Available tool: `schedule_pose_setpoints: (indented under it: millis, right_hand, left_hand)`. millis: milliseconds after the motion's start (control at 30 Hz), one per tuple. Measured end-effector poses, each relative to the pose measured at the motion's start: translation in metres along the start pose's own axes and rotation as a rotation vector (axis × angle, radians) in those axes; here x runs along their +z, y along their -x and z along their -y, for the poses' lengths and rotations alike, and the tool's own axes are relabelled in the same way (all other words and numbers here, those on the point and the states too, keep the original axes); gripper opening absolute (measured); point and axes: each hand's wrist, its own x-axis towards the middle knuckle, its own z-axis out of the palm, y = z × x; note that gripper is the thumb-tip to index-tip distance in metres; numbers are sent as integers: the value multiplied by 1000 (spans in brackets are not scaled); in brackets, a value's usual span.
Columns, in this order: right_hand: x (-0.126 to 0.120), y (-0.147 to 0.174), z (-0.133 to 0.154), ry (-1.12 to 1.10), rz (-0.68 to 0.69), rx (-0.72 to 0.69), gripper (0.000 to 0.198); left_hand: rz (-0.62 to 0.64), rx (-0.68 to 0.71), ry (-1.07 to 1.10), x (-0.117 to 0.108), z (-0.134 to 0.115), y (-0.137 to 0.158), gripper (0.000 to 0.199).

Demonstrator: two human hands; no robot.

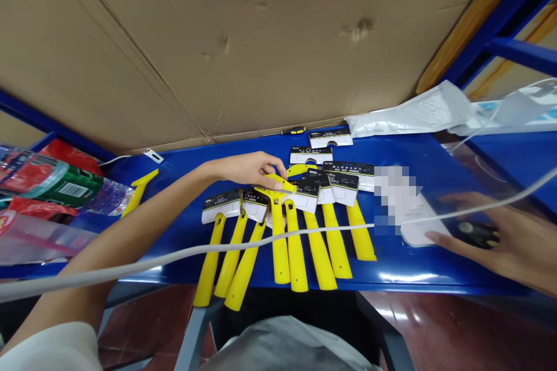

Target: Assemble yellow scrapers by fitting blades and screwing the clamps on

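Observation:
My left hand (252,169) reaches in from the left, its thumb and fingers closed on the head of a yellow scraper (281,237). Around it lie several more yellow scrapers (319,252), handles toward me, their heads in black and white card sleeves (221,204). On the right my right hand (500,229) has its thumb and fingers spread, partly smeared by motion. Between them is a dark object with yellow marks (478,233); no grip on it shows. The thumb tip is close to a white phone (422,223), partly pixelated.
Blue tabletop (183,177) ends at a cardboard wall (261,69). At the back lie a screwdriver (293,130), loose card sleeves (331,138) and a silvery bag (404,113). A bottle (65,182) and another yellow scraper (139,188) lie left. A white cable (183,254) crosses the view.

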Motion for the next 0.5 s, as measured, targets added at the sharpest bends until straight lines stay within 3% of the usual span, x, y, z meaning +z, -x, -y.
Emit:
schedule_pose_setpoints:
  millis: [100,200,400,500]
  right_hand:
    - [-2,1,3,-33,93,55,91]
    - [-9,1,13,-49,102,95,94]
    - [-20,1,30,-44,165,169,107]
    - [-20,2,28,-37,170,142,106]
  left_hand:
    - [-46,16,9,6,-2,4,38]
    - [-71,14,19,8,-2,8,30]
    - [-252,78,-119,13,1,9,32]
    - [-319,88,-30,17,1,8,31]
